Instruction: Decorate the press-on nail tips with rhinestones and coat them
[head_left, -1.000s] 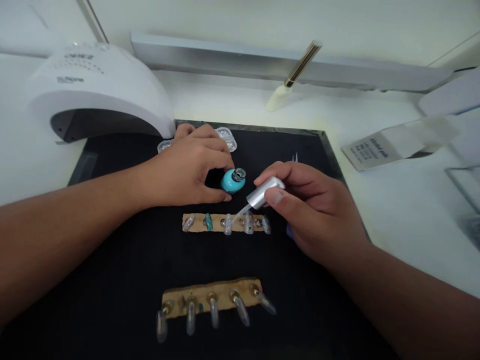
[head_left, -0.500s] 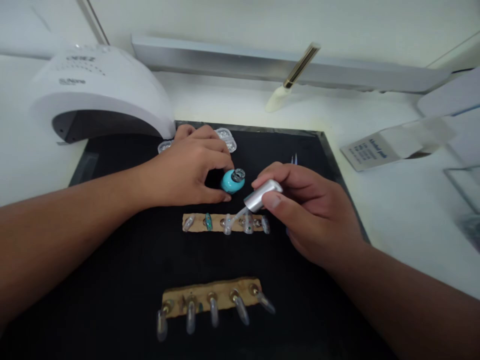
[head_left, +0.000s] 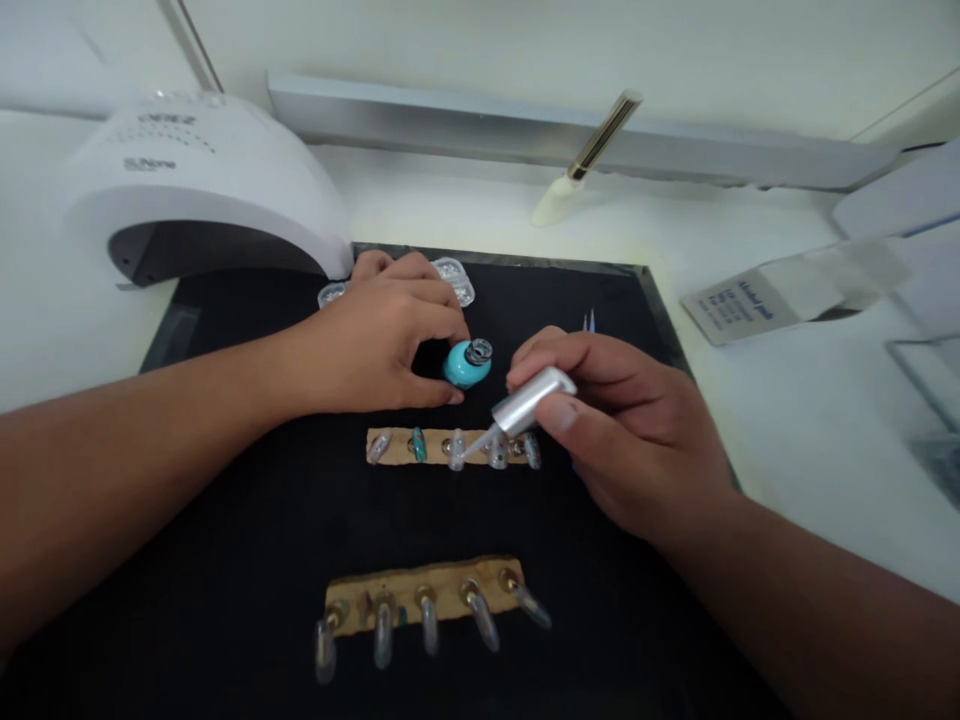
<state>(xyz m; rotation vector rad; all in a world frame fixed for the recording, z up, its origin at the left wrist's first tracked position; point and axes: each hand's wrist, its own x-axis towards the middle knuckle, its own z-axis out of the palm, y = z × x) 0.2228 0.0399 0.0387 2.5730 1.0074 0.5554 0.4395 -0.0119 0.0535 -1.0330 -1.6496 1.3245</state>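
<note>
My left hand (head_left: 401, 330) is closed round a turquoise nail polish bottle (head_left: 463, 368), which is uncapped and tilted to the right. Between the thumb and fingers of my right hand (head_left: 607, 420) is a silver-capped nail polish brush (head_left: 529, 400), slanting down to the left. Its tip is at the middle false nail (head_left: 457, 452) on the far tan strip (head_left: 397, 436). Other false nails sit along that strip, one of them green (head_left: 418, 445). Nearer me lies a second tan strip (head_left: 412, 598) with several clear false nails on metal stands.
A white nail lamp (head_left: 217, 170) stands at the back left on the edge of the black mat (head_left: 247, 520). Behind my left hand are clear cases (head_left: 454, 280). Tweezer tips (head_left: 590, 320) show beyond my right hand. An alcohol pad box (head_left: 757, 297) and a gold-handled brush (head_left: 592, 150) lie outside the mat.
My right hand has shifted slightly right and down, and the brush tip has slid toward the near end of the middle false nail. My left hand keeps hold of the bottle.
</note>
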